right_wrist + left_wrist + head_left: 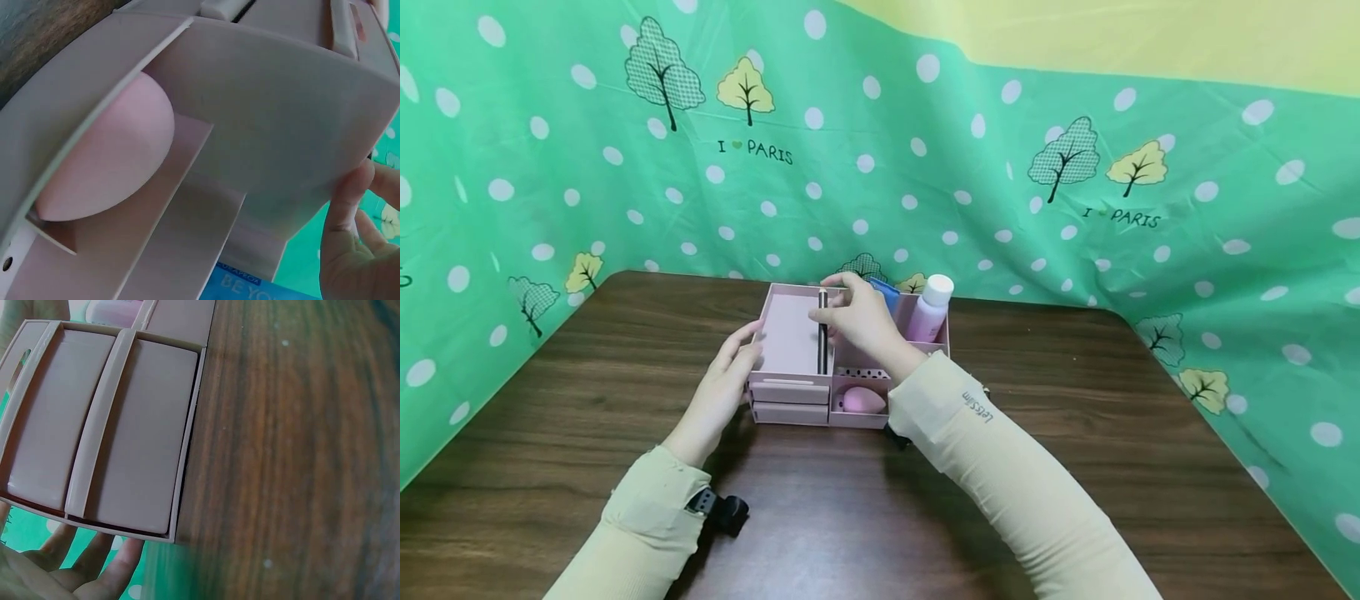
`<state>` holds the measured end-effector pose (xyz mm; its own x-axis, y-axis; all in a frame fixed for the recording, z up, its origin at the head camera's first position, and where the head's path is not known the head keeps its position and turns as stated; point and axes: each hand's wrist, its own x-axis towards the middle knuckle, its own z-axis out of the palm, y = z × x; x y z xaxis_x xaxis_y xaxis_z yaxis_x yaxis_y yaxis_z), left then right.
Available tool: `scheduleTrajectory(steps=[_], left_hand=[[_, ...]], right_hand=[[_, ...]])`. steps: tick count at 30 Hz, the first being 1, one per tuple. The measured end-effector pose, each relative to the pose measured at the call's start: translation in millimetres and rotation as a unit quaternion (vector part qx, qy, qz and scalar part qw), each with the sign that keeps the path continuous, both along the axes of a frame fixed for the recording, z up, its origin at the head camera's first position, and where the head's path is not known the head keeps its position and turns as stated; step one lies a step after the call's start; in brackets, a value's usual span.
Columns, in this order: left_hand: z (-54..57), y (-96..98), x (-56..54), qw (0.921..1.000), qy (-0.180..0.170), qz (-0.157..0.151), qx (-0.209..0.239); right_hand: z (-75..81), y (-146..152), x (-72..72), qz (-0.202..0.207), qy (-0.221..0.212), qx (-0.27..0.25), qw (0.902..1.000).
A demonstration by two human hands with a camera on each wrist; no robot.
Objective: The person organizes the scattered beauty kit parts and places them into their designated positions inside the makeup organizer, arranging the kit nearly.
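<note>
A pink desktop organizer [786,333] stands on the table. Over its flat top tray, my right hand [865,321] pinches a slim dark cosmetic pencil [822,346] between thumb and fingers. The pencil lies lengthwise along the tray's right edge; in the right wrist view the organizer's wall hides most of it. My left hand [721,392] rests against the organizer's left side, its fingers [128,556] fairly straight. Two closed drawers [147,434] form the left front. A pink makeup sponge [115,150] sits in the front right compartment.
A pink bottle with a white cap [930,312] stands in the organizer's back right compartment. Left of it, partly behind my right hand, is a blue packet [885,293]. A green dotted curtain [865,192] hangs behind the brown wooden table [1037,400].
</note>
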<state>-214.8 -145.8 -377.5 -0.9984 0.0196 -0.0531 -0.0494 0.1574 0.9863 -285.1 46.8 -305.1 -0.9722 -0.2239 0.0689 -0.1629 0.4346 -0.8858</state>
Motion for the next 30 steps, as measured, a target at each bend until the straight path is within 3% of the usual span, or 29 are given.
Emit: scheduleTrajectory(steps=[6, 11, 20, 30], left_hand=[[0.6, 1.0, -0.5, 1.0, 0.003, -0.001, 0.002], [0.5, 0.4, -0.6, 1.0, 0.004, 0.0, -0.004], [1.0, 0.2, 0.7, 1.0, 0.004, 0.001, -0.003], [-0.4, 0.4, 1.1, 0.9999, 0.002, 0.002, -0.011]], right_hand=[[2.4, -1.5, 3.7, -0.002, 0.028, 0.069, 0.9972], [3.5, -1.8, 5.4, 0.0, 0.04, 0.088, 0.9954], [0.1, 3.2, 12.8, 0.001, 0.052, 0.042, 0.9978], [7.0, 12.9, 29.8, 0.009, 0.078, 0.0, 0.9969]])
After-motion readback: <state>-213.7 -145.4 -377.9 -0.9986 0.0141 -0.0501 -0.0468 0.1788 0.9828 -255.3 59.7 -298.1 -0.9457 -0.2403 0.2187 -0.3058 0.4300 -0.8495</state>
